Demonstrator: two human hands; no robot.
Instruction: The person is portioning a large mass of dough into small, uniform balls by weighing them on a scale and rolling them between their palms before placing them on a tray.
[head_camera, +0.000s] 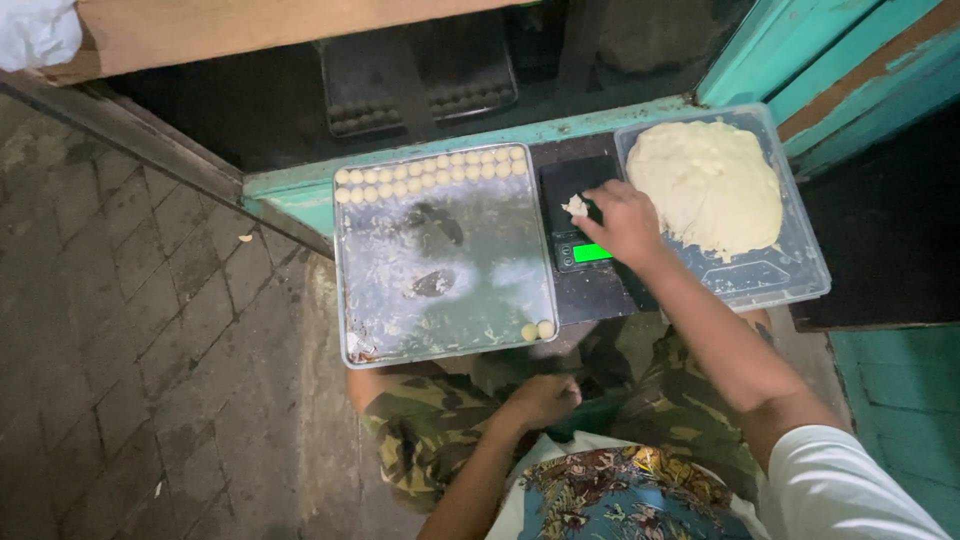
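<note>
Left hand (543, 400) nearest, curled into a loose fist on the camouflage shorts (440, 425), holding nothing visible. Right hand (622, 222) farther out, fingers bent down over a small dough piece (575, 206) on the black digital scale (580, 215), touching it at the fingertips; green display (591, 253) lit just below the hand. Left of the scale, metal baking tray (440, 260): two dough balls (537, 330) at its near right corner, two rows of dough balls (430, 175) along the far edge. Right of the hand, clear plastic tub (790, 270) with a big dough mass (705, 185).
</note>
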